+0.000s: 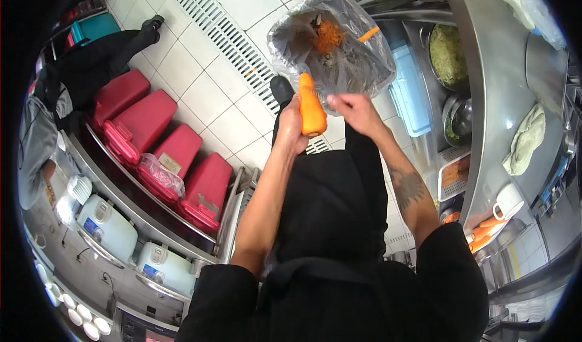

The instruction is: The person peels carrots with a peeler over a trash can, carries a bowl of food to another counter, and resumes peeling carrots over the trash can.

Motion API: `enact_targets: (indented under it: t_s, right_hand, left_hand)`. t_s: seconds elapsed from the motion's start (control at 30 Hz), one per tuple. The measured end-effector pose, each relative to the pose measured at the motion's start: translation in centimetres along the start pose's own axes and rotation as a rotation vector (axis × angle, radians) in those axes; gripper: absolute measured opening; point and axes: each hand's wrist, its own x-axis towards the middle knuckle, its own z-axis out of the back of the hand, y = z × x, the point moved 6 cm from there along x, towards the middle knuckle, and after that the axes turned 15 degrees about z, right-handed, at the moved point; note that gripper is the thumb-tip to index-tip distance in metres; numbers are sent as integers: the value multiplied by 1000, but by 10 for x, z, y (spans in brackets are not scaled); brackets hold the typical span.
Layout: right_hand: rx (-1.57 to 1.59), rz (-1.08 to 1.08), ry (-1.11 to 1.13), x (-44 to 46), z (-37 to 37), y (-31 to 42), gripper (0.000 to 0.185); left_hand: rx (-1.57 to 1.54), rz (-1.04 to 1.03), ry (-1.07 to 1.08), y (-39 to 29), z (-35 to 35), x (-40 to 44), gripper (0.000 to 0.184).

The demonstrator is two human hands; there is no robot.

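Note:
A thick orange carrot (312, 114) is gripped in my left hand (290, 126), its narrow end pointing up over the near edge of the waste bin. Close to its right side, my right hand (356, 113) is closed around what looks like a peeler (322, 97), smeared by motion. Below both is the bin lined with a clear plastic bag (381, 60). Orange peelings (327, 36) lie inside it, and a strip of peel (368, 35) shows against the bag's right side.
Red lidded bins (200, 187) line the left, beside a person's dark-clothed leg (115, 48). At right, a steel counter (485, 57) carries a cloth (525, 139) and several carrots (485, 233). Under it are a pot of shredded vegetable (448, 57) and a blue container (410, 90).

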Motion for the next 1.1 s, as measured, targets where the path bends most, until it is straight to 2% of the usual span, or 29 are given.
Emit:
enact_targets:
  t_s: [0.03,0.1,0.17,0.23,0.37,0.43,0.5,0.57,0.7,0.77,0.9,0.97,1.03,1.1]
  right_hand:
    - [5,56,46,-5,0,12,35]
    - [-22,33,106,-15,-1,31,33]
    - [2,136,35,-17,1,39,33]
    - [35,130,39,-12,-2,34,31]
    - [11,72,-27,19,-7,-14,39]
    - [99,-34,-14,39,-11,-45,46]
    - [80,-110,-12,46,-13,-74,48]
    - [65,-184,3,44,-14,-71,51]
    - [-6,-52,-110,9,1,-15,39]
    - [-60,268,-224,-12,7,38,31]
    - [-239,327,-188,-39,15,81,29]
    - [-400,228,-102,-43,15,83,31]
    - [-405,228,-108,-41,11,73,32]
    - [-343,360,-233,-34,11,65,33]
  left_hand:
    - [-12,0,-9,-4,1,1,43]
    - [1,2,-20,-11,-3,-7,39]
    - [5,-10,-22,-9,-4,-9,38]
    - [21,-21,-15,-9,-6,-8,38]
    - [99,41,61,12,-16,-25,37]
    - [118,72,36,20,-16,-29,43]
    - [146,46,40,17,-17,-34,43]
    - [51,-11,56,13,-11,-29,43]
    - [-34,-101,61,-6,-10,-11,41]
    - [-92,-77,77,-7,-9,-3,40]
    - [-163,-99,72,-9,-15,0,39]
    - [-190,-114,69,-9,-16,0,38]
    - [-177,-116,31,-7,-21,-4,37]
    - [-164,-117,-9,-3,-22,-9,37]
